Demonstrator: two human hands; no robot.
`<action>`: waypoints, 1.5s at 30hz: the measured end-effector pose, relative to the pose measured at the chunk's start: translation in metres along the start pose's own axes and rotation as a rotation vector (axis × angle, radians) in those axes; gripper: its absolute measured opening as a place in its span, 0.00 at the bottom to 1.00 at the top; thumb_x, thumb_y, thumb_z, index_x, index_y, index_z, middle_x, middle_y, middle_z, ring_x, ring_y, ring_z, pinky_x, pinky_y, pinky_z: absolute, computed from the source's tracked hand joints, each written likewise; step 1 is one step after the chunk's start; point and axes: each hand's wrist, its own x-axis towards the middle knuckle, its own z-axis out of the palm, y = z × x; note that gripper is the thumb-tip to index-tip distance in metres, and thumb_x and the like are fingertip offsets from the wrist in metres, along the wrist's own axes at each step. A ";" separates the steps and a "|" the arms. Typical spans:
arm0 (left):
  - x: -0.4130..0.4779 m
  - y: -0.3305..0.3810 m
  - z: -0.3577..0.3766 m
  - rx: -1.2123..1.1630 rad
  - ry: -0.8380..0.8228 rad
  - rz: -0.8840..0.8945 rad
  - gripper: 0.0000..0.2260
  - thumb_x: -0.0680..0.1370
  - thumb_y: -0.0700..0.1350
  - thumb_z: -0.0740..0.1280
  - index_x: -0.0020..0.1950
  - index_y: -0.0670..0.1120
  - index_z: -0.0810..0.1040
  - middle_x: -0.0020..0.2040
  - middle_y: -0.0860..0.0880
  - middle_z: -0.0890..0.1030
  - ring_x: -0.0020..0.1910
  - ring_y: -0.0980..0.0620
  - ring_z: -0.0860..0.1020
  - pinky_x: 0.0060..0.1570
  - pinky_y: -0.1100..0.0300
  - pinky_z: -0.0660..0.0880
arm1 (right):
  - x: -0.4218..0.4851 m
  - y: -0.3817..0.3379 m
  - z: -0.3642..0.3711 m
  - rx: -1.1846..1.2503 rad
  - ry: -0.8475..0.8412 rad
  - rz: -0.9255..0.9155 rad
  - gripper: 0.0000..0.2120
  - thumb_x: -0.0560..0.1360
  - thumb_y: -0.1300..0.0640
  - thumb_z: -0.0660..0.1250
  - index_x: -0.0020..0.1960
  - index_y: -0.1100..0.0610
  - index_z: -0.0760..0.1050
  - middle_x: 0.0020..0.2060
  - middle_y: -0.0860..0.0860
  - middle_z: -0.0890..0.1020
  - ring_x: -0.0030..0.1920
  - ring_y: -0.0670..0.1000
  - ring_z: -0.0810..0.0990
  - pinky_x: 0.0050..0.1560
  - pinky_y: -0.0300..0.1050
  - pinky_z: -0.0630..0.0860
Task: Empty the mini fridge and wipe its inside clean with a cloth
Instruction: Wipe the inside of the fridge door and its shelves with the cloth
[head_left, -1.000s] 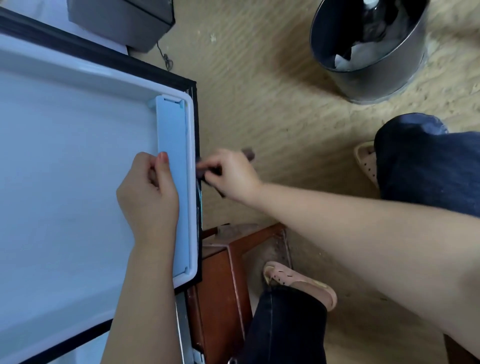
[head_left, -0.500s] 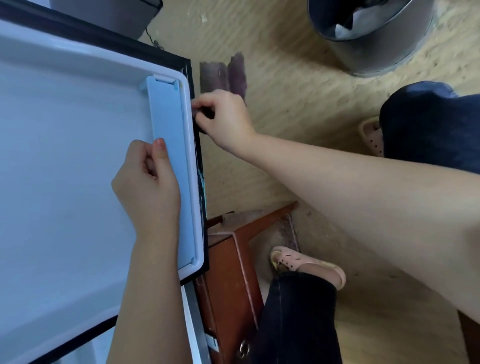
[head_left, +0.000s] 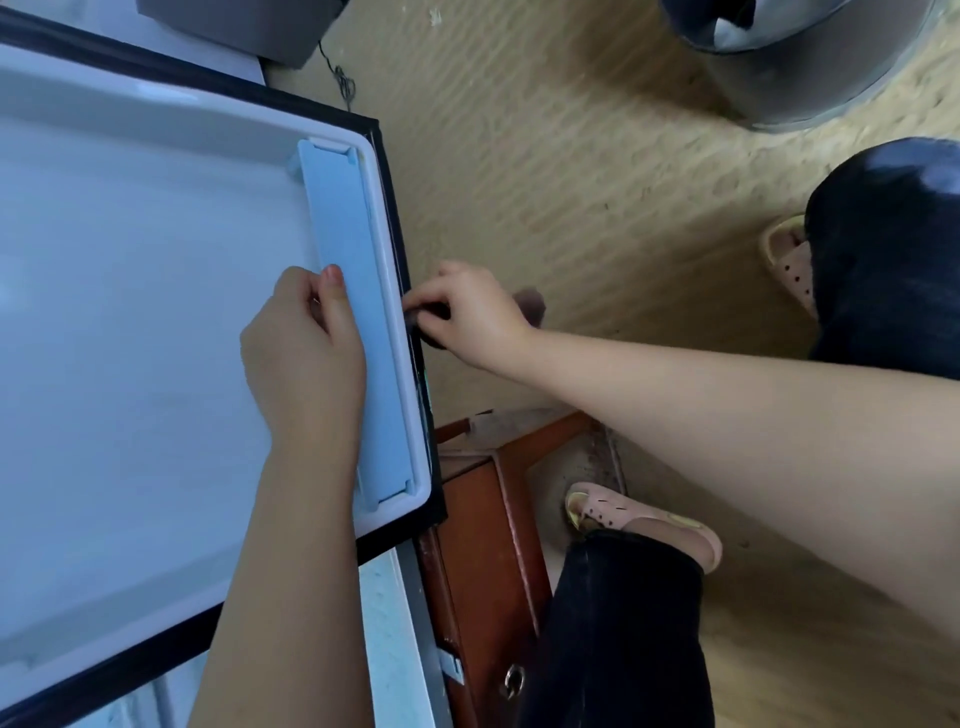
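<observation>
Dark cloth (head_left: 530, 303), one piece, is being pinched by the curled right grip (head_left: 467, 312) against the black rubber gasket (head_left: 395, 218) of the one open white fridge door (head_left: 130, 312). The left grip (head_left: 301, 353) is clasping its single pale blue plastic rail (head_left: 337, 208). Two pink slippers (head_left: 644, 525) are resting nearby.

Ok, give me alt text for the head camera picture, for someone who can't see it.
Seen from above, the right hand holds a dark cloth against the black seal of an open fridge door, while the left hand grips the door's pale blue shelf rail.
</observation>
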 end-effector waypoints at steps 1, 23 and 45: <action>-0.006 -0.003 -0.005 0.085 -0.040 -0.002 0.15 0.82 0.48 0.57 0.38 0.42 0.66 0.28 0.53 0.66 0.27 0.55 0.65 0.30 0.55 0.56 | 0.007 -0.003 0.000 -0.001 0.036 0.013 0.12 0.75 0.63 0.67 0.57 0.56 0.81 0.45 0.51 0.76 0.46 0.46 0.74 0.48 0.37 0.68; -0.020 -0.033 -0.011 0.432 -0.207 -0.059 0.18 0.84 0.48 0.53 0.38 0.40 0.68 0.28 0.48 0.63 0.33 0.45 0.64 0.32 0.51 0.48 | -0.078 0.014 0.047 0.077 -0.469 -0.011 0.11 0.74 0.69 0.64 0.52 0.59 0.82 0.47 0.46 0.75 0.49 0.45 0.73 0.50 0.35 0.66; -0.026 -0.027 -0.012 0.398 -0.196 -0.079 0.20 0.84 0.48 0.53 0.32 0.44 0.60 0.28 0.49 0.63 0.30 0.47 0.61 0.34 0.49 0.47 | -0.090 0.007 0.047 0.003 -0.465 -0.077 0.12 0.74 0.69 0.65 0.53 0.60 0.82 0.52 0.55 0.82 0.51 0.49 0.78 0.52 0.37 0.70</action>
